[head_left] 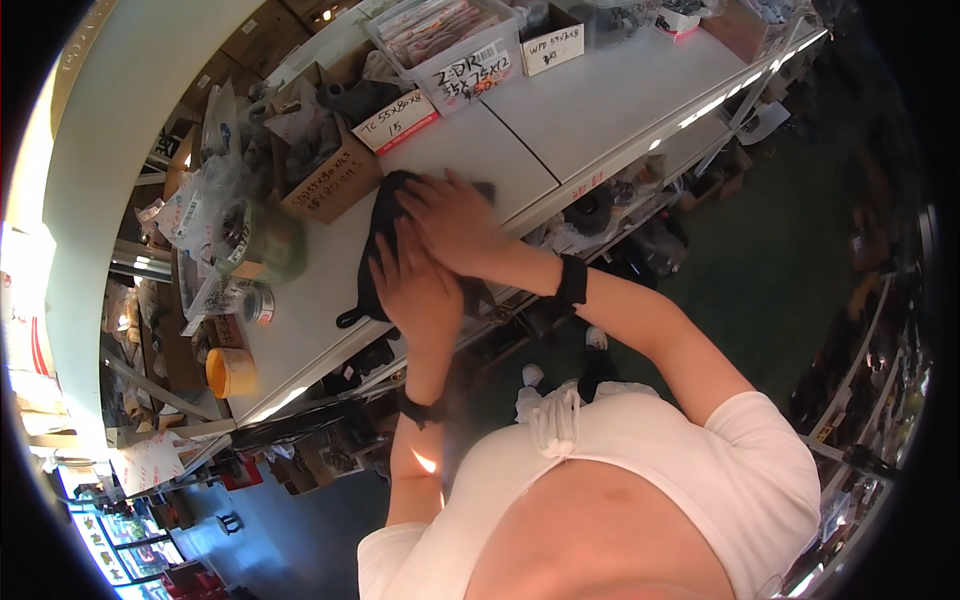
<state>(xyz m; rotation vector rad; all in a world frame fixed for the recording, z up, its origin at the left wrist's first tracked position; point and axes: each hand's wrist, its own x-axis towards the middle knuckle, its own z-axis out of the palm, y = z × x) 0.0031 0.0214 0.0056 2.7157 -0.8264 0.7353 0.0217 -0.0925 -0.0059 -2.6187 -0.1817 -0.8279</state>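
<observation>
Left hand (418, 295): palm down, fingers extended — on the black cloth (384, 215).
Right hand (455, 228): flat on it too, just beyond the left.
Cloth: on the shelf (570, 90) — beside a carton (330, 188).

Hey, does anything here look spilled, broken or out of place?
No clear spill or breakage. The untidiest spot is the plastic bags heaped loosely toward the left of the white surface, beside an open cardboard box. The black item under the left hand and right hand doesn't look odd.
</observation>
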